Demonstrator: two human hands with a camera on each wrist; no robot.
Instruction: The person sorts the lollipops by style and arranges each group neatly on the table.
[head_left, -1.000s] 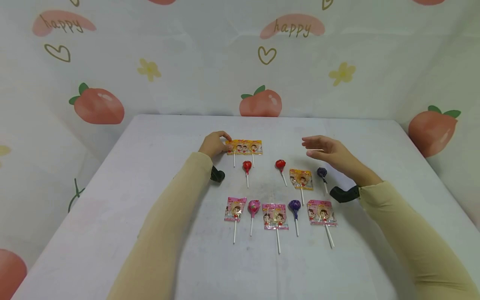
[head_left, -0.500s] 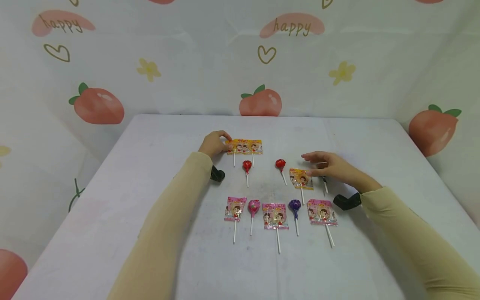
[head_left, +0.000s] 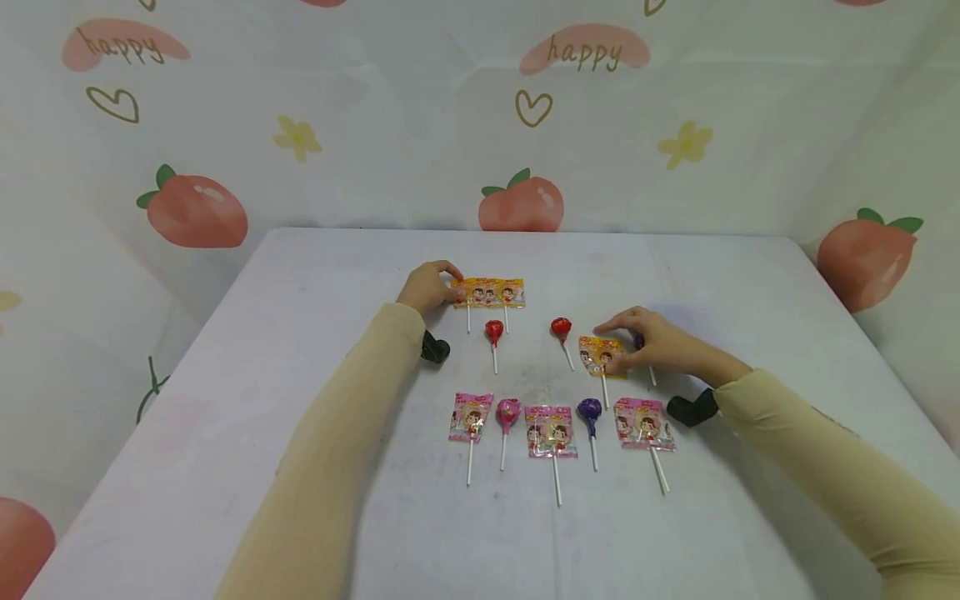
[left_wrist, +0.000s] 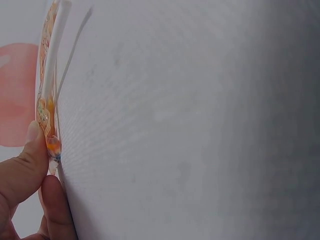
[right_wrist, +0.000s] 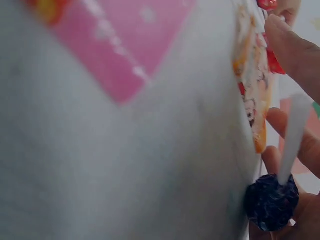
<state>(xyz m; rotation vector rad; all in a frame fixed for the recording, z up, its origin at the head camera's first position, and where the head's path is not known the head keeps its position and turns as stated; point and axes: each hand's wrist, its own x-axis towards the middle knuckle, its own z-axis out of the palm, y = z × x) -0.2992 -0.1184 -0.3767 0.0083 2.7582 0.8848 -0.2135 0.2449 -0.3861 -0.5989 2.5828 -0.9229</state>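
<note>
At the back of the table, my left hand (head_left: pixel 426 287) pinches the left edge of a yellow-wrapped lollipop (head_left: pixel 471 293), its thumb and a finger at the wrapper in the left wrist view. A second yellow-wrapped lollipop (head_left: pixel 512 293) lies against it on the right. My right hand (head_left: pixel 654 342) is low over another yellow-wrapped lollipop (head_left: pixel 592 353), thumb and fingers spread at the wrapper's edges. Beneath that hand lies a dark blue lollipop (right_wrist: pixel 271 202), partly hidden in the head view. Two red lollipops (head_left: pixel 493 332) lie between the hands.
Nearer the front is a row of lollipops: a pink-wrapped flat one (head_left: pixel 471 417), a round pink one (head_left: pixel 507 412), another pink-wrapped one (head_left: pixel 551 432), a round purple one (head_left: pixel 589 410) and a pink-wrapped one (head_left: pixel 645 423). A printed cloth (head_left: pixel 420 108) hangs behind the white table (head_left: pixel 315 275).
My right hand has come down and forward from above the table onto the right yellow-wrapped lollipop, passing over the dark blue one. The left hand has stayed in place.
</note>
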